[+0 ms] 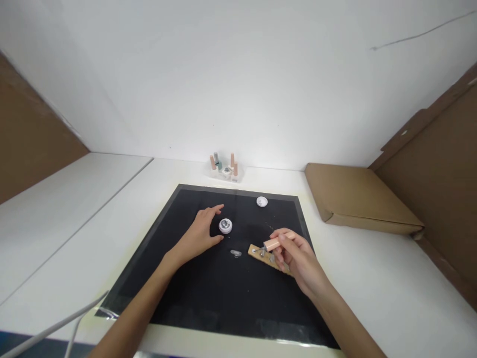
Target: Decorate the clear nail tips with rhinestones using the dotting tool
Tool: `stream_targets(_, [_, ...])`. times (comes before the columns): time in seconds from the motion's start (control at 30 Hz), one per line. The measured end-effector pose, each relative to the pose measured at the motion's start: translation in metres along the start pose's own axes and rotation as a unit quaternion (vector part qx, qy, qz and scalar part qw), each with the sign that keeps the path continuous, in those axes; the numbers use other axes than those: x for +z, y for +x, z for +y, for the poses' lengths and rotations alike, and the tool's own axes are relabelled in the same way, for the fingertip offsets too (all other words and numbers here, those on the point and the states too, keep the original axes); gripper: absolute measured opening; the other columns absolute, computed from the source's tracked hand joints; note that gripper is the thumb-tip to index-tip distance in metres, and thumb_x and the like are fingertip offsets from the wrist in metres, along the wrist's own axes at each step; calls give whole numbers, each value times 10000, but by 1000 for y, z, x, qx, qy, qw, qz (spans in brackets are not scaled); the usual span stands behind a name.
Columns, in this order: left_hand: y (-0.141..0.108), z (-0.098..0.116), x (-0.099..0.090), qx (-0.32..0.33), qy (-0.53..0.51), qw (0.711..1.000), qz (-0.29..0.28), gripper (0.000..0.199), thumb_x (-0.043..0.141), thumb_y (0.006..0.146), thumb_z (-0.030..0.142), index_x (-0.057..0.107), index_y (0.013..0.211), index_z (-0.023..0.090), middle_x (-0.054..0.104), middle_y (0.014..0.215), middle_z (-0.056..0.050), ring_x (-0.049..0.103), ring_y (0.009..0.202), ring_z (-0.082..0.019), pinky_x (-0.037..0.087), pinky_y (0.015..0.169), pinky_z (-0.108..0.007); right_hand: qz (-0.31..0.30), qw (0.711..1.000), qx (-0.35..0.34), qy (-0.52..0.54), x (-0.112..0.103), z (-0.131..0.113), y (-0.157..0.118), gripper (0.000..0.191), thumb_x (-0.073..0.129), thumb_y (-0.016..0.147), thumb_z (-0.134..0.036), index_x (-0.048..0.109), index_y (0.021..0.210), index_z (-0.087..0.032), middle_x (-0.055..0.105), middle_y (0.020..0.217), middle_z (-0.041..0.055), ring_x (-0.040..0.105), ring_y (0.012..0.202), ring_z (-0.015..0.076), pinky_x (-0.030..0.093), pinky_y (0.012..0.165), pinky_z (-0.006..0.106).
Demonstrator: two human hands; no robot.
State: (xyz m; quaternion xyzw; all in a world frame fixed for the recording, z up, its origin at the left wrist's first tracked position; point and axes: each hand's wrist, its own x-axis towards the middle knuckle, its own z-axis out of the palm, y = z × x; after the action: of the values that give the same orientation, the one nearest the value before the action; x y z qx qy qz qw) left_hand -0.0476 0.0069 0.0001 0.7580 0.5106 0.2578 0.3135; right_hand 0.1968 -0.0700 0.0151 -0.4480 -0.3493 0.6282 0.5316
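Note:
In my right hand [294, 253] is a nail polish brush [273, 244], gripped by its peach cap, with the grey collar and thin tip pointing left. The tip is over the left end of a light wooden strip [252, 249], which carries several small, shiny, pale pieces. My right fingers hide part of that strip. My left hand [203, 231] is open, thumb and fingers spread beside a small round white jar [225, 226] with silvery-grey contents. Whether they touch it I cannot tell. A small clear piece [235, 253] lies between the jar and the strip.
A white round lid [262, 201] lies near the back of the black mat [197, 298]. Behind the mat, a clear tray [240, 175] holds several peach- and grey-capped bottles. A flat cardboard box [350, 194] sits at right. White cables [67, 322] cross the front left.

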Motion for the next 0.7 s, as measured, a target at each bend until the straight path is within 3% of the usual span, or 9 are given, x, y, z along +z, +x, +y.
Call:
stream_targets(0.07, [-6,6,-8,-1,18,1000,-15,640,632,693,159,448,1304,196,563,1104,-71,507,1072,-257,369,979,-412,0,1000,1,-4,0,0,0,405,740,695,-553,657,774,-164,484,457,-68,394,400,46,322,400,161])
stream_targets(0.13, [-11,11,-15,-8,26,998,-50,503,619,718,190,510,1208,187,579,914,-18,561,848,-205,447,798,-323,0,1000,1,-7,0,-1,0,410,743,690,-555,656,773,-163,483,460,-68,393,399,46,325,399,163])
stream_targets(0.2, [-15,14,-19,-21,30,995,-95,306,630,738,256,602,1034,182,542,714,36,531,637,-159,417,602,-252,2,1000,1,-9,0,-1,0,415,746,684,-557,656,774,-162,483,463,-67,390,400,47,331,400,166])
stream_targets(0.27, [-17,15,-18,-37,35,990,-130,194,645,744,322,666,869,174,489,588,57,484,532,-135,343,508,-229,3,1000,2,-10,0,-2,1,419,746,683,-558,658,772,-159,483,465,-66,383,403,46,331,400,165])
stream_targets(0.33, [-18,15,-13,-50,39,986,-152,203,661,736,356,707,798,169,483,549,54,480,509,-130,311,491,-226,5,1000,3,-11,0,-2,1,423,746,683,-561,660,770,-156,480,468,-65,377,411,46,329,399,163])
stream_targets(0.43, [-19,14,-1,-59,42,984,-163,235,697,701,351,747,854,179,539,602,34,519,558,-143,329,520,-228,6,1000,4,-12,1,-3,1,427,748,678,-563,663,770,-155,476,471,-63,376,424,50,332,399,162])
stream_targets(0.57, [-18,15,15,-57,48,986,-147,298,739,642,288,754,928,205,573,729,7,540,662,-169,358,592,-244,7,1000,5,-15,1,-3,1,430,751,671,-566,659,764,-157,473,467,-65,376,425,51,335,401,163])
stream_targets(0.7, [-17,17,26,-46,34,989,-135,233,734,641,251,764,869,217,576,778,-4,543,689,-169,366,620,-252,8,1000,3,-16,1,-3,1,430,754,667,-564,656,766,-156,481,477,-62,379,431,54,334,400,165])
